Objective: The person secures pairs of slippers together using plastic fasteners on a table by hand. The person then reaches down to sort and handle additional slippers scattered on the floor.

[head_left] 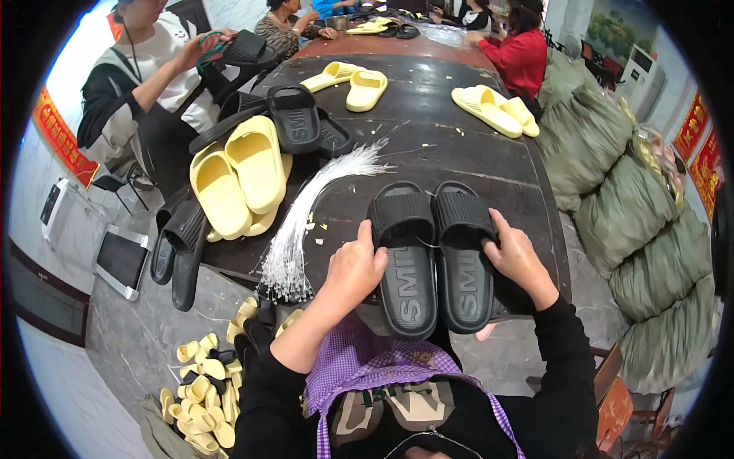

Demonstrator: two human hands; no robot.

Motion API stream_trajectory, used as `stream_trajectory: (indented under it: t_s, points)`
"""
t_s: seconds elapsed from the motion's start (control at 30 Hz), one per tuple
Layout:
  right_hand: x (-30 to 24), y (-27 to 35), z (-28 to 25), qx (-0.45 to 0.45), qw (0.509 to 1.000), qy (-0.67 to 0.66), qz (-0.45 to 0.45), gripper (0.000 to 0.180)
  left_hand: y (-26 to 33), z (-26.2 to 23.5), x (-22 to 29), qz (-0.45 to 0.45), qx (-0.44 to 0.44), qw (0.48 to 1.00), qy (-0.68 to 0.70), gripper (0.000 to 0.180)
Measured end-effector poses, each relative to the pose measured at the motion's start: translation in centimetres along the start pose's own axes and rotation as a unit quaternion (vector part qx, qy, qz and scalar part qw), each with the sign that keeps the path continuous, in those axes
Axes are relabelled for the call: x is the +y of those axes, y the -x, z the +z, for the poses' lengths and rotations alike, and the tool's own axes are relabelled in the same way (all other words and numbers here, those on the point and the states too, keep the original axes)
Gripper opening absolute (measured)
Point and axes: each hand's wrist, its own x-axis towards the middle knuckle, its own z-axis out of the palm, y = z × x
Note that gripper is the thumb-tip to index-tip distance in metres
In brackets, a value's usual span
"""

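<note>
A pair of black slide slippers lies side by side in front of me at the table's near edge, toes pointing away. My left hand (pixel 355 264) is closed on the outer side of the left slipper (pixel 408 294), by its strap. At the other side, my right hand (pixel 521 258) grips the right slipper (pixel 466 294) by its strap edge. Something thin and pale shows between the two straps; I cannot tell whether it joins them. Left of my left hand spreads a bundle of thin white plastic ties (pixel 306 206), its ends near the table edge.
Yellow slippers (pixel 256 168) and black slippers (pixel 294 118) pile up at the table's left. More yellow pairs (pixel 489 109) lie farther back on the dark table (pixel 428 157). Loose slippers (pixel 202 398) heap on the floor. Large green sacks (pixel 627 214) stand right. Other people sit around.
</note>
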Motion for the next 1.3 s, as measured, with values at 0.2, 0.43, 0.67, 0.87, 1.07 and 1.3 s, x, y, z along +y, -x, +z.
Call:
stream_trajectory:
  t_s: [0.2,0.43,0.67,0.87,1.07,1.3]
  points:
    - [-0.8,-7.4,-3.2,0.002,0.994,0.047,-0.095,0.043,-5.7,-1.6,-1.4,0.051,0.088,0.994,0.031,0.043]
    - [-4.0,-26.9,-8.2,0.026,0.961,-0.269,-0.059,0.038,-18.2,-14.6,-0.3,0.082,0.334,0.923,0.171,0.067]
    - [-6.1,-18.9,-2.4,-0.066,0.958,-0.276,-0.043,0.035,1.5,-13.4,-5.5,0.117,0.323,0.926,0.158,0.019]
    - [-4.3,-12.6,2.1,-0.198,0.945,-0.262,-0.019,0.028,15.9,-5.8,-13.7,-0.185,0.255,0.910,0.270,0.018]
    - [-6.2,-10.1,4.5,-0.282,0.920,-0.271,-0.008,0.023,25.7,5.5,-18.5,-0.354,0.127,0.883,0.281,0.022]
    - [-10.3,-5.5,2.9,-0.242,0.944,-0.209,-0.074,0.021,31.7,11.9,-18.4,-0.360,0.064,0.908,0.205,0.024]
